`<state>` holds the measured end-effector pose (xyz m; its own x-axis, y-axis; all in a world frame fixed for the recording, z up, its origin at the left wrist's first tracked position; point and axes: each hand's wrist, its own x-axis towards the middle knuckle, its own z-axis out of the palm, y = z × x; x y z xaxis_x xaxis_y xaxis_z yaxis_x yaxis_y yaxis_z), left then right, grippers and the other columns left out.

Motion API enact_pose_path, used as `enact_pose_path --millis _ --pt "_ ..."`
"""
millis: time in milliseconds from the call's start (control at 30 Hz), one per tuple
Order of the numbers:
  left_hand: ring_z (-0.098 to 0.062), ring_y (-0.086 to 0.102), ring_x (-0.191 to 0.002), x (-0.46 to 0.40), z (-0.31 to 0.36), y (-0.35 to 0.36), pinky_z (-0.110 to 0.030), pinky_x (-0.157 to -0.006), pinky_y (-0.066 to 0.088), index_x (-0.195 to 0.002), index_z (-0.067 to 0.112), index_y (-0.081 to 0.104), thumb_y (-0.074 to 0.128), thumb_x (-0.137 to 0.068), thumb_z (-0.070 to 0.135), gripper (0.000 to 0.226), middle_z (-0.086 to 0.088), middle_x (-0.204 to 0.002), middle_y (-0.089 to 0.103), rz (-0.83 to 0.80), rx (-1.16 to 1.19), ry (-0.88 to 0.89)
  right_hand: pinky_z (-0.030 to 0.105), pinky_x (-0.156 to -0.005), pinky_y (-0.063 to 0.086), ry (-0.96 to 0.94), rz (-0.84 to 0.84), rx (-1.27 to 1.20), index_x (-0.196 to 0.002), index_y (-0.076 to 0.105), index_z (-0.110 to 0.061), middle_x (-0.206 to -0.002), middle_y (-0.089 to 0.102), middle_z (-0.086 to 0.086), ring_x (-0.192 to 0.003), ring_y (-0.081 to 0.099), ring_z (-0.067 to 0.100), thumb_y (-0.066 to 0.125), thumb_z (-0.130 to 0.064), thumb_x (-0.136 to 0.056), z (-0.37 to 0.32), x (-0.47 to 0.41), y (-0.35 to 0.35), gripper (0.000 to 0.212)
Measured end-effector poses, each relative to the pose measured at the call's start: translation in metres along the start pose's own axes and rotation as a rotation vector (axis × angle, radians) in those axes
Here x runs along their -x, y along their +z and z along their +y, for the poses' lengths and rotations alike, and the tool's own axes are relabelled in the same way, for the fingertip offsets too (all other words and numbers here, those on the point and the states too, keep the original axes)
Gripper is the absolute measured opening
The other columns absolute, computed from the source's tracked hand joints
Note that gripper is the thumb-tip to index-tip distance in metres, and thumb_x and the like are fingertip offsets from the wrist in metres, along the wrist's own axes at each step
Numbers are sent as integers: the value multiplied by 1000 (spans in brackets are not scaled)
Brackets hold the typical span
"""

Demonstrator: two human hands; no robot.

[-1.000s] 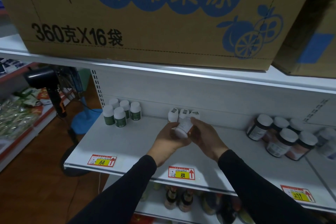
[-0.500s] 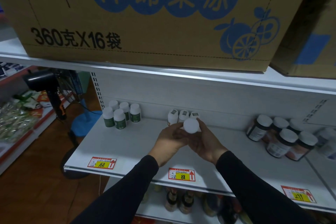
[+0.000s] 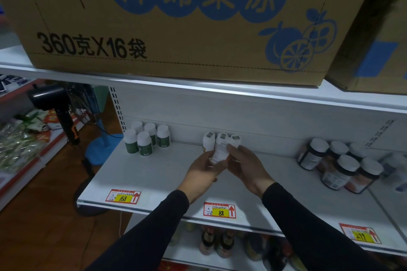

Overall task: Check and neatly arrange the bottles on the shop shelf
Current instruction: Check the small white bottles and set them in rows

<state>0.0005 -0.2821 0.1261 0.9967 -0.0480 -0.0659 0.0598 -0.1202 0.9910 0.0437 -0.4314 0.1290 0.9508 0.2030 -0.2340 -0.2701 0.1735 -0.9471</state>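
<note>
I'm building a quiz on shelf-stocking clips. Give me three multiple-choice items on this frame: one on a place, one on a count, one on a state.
1. Where do the green-labelled bottles stand?
A. left end of the shelf
B. right end of the shelf
C. top shelf, beside the box

2. How many green-labelled bottles show?
A. three
B. five
C. eight

3. How is the small white bottle held?
A. standing free on the shelf
B. in the left hand alone
C. between both hands

Answers:
1. A: they cluster at the left end of the shelf, above the 168 price tag.
2. B: five white caps are visible.
3. C: the left hand and right hand both grip it, off the shelf.
</note>
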Motion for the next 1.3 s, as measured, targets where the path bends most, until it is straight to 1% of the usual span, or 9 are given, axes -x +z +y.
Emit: enact_pose_path --millis 133,267,467,633,733,900,1100,1200,1300 --pt "-5 65 -90 0 -3 -3 -23 -77 53 -117 30 60 65 -92 29 26 11 -104 69 3 -97 39 23 -76 54 -101 -35 30 -117 67 -8 -106 74 7 -96 70 18 64 -12 -92 -2 4 5 26" --pt "-13 67 -95 0 -7 -5 -26 -83 55 -112 28 59 72 -87 21 29 7 -105 70 29 -40 15 32 -89 56 -156 -72 113 -119 66 -6 -111 74 9 -104 69 24 67 -4 -88 1 6 5 30" --pt "-15 68 -97 -1 -16 -5 -31 -86 57 -117 19 58 77 -82 19 40 1 -107 70 47 -12 -10 33 -94 55 -175 -93 173 -116 67 -10 -110 74 3 -105 69 21 68 -4 -87 2 11 5 30" --pt "-16 69 -94 0 -20 -4 -32 -82 58 -114 18 59 79 -80 17 40 0 -104 71 70 12 -11 37 -98 52 -171 -120 192 -120 65 -13 -114 73 4 -109 67 21 74 -12 -83 4 11 5 38" --pt "-16 69 -93 0 -22 -4 -35 -84 58 -112 18 60 80 -78 16 39 0 -102 71 70 11 -10 35 -94 52 -185 -92 243 -118 67 -18 -110 73 0 -105 68 16 77 -14 -82 6 12 4 37" --pt "-14 69 -94 1 -28 -4 -32 -85 58 -108 23 60 80 -78 16 37 2 -103 70 64 5 4 28 -89 53 -188 -99 322 -118 68 -20 -110 73 -3 -103 68 11 75 -15 -84 6 13 3 34" --pt "-7 65 -98 0 -28 -4 -15 -77 52 -112 28 60 77 -80 18 38 9 -107 69 44 -56 28 13 -73 51 -188 -43 381 -112 69 -23 -104 74 -8 -96 68 7 77 -17 -82 9 15 5 31" --pt "-9 63 -105 -3 -24 -5 -26 -90 53 -117 29 62 74 -82 19 38 9 -113 68 36 -29 25 8 -67 48 -222 -20 483 -110 68 -28 -103 71 -12 -90 65 -1 78 -21 -82 12 19 5 30" --pt "-10 65 -104 -5 -18 -5 -26 -91 53 -118 21 66 68 -88 14 31 6 -113 70 59 56 3 10 -68 50 -258 -13 561 -103 65 -41 -100 70 -15 -87 65 -3 79 -27 -82 18 20 4 28"
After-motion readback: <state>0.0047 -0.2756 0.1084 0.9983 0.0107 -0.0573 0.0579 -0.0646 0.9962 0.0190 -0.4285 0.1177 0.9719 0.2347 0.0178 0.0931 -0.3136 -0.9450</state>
